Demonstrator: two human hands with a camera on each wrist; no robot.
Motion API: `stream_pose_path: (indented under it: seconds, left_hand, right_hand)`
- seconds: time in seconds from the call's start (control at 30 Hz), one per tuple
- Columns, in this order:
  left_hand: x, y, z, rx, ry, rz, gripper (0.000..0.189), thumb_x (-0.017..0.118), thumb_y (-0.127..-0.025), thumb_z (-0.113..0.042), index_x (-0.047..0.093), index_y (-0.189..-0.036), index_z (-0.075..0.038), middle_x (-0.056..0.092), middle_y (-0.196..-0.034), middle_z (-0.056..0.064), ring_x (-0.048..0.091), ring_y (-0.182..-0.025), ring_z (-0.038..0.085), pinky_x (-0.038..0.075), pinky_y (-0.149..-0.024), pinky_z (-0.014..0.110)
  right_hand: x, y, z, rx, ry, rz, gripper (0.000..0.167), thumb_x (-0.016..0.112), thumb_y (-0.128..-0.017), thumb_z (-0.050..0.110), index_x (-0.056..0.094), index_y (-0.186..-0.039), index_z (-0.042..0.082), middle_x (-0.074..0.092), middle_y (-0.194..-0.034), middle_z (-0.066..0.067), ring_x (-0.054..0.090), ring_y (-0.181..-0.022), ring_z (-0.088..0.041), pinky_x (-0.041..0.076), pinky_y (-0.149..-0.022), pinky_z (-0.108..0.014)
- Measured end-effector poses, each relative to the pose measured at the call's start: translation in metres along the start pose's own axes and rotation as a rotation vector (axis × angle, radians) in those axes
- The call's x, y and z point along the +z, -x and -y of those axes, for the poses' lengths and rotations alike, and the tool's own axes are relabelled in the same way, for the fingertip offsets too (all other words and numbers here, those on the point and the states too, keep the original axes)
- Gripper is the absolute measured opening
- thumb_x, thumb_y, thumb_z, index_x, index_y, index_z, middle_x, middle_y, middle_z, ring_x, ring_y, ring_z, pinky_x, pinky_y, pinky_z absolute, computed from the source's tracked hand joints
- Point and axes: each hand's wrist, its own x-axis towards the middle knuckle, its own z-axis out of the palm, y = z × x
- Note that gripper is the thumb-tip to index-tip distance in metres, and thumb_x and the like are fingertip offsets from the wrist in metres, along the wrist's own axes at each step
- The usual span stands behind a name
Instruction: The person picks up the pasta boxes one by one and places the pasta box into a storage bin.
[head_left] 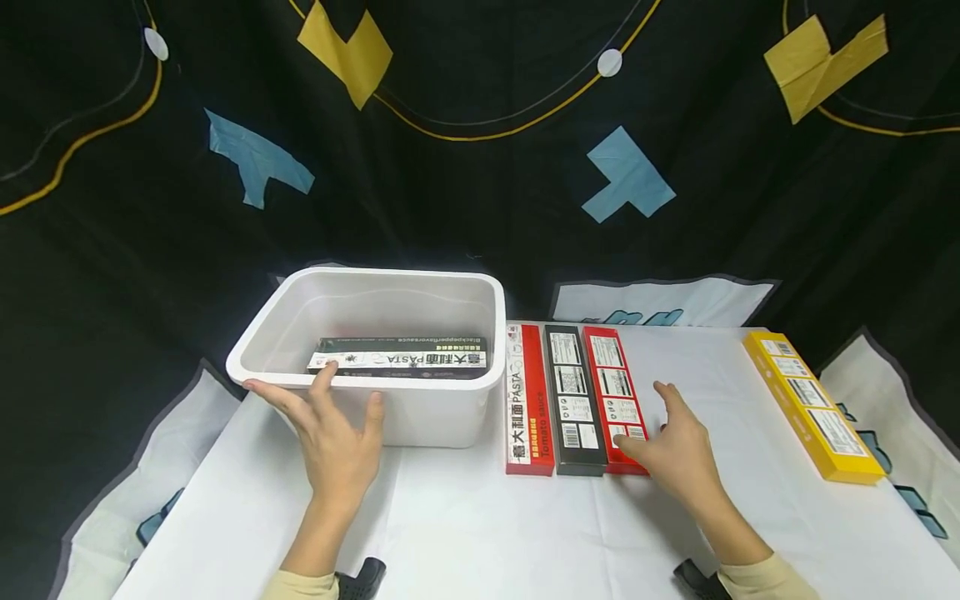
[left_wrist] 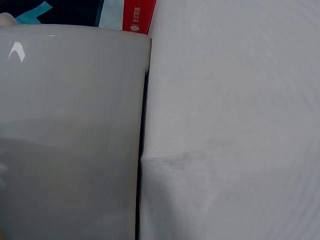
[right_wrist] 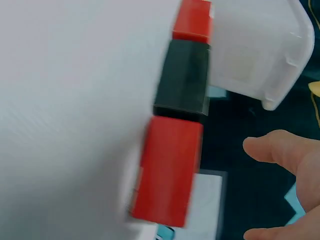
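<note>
My left hand point(head_left: 337, 450) is at the front rim of a white plastic bin point(head_left: 442, 417), fingers spread, one fingertip over the rim. Inside the bin lies a black pasta box point(head_left: 405, 360) with a white label band. My right hand point(head_left: 678, 450) is spread beside the near end of a red pasta box point(head_left: 611, 375), thumb overlapping that box in the head view and nothing in its grasp. Left of it lie a black pasta box point(head_left: 573, 400) and another red pasta box point(head_left: 532, 400). In the right wrist view, finger and thumb point(right_wrist: 275, 150) stand apart.
A yellow box point(head_left: 817, 408) lies by the table's right edge. The white-covered table point(head_left: 480, 533) extends in front of the bin and boxes. Behind it hangs a black cloth point(head_left: 465, 208) with yellow and blue tape pieces.
</note>
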Motion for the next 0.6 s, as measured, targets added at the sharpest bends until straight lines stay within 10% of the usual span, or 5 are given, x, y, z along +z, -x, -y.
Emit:
stream_pose_path:
  seconds: [0.13,0.6]
  left_hand:
    - [0.000,0.002,-0.001,-0.003,-0.001,0.006,0.067,0.059,-0.088,-0.055,0.044,-0.133,-0.006,-0.018,-0.147,0.043,-0.020,-0.142,0.045,0.002,-0.115,0.053]
    - [0.000,0.000,-0.003,0.019,0.014,-0.023,0.065,0.059,-0.089,-0.052,0.045,-0.131,-0.004,-0.016,-0.145,0.047,-0.018,-0.141,0.048,0.002,-0.115,0.053]
  right_hand:
    - [0.011,0.002,-0.007,0.045,0.038,0.046,0.096,0.083,-0.071,0.031,0.033,-0.147,-0.002,0.036,-0.147,-0.030,0.042,-0.128,-0.048,0.038,-0.097,-0.061]
    - [0.024,0.003,-0.005,0.036,0.130,0.131,0.083,0.078,-0.067,0.029,0.043,-0.134,-0.004,0.060,-0.111,-0.015,0.059,-0.092,-0.030,0.049,-0.073,-0.047]
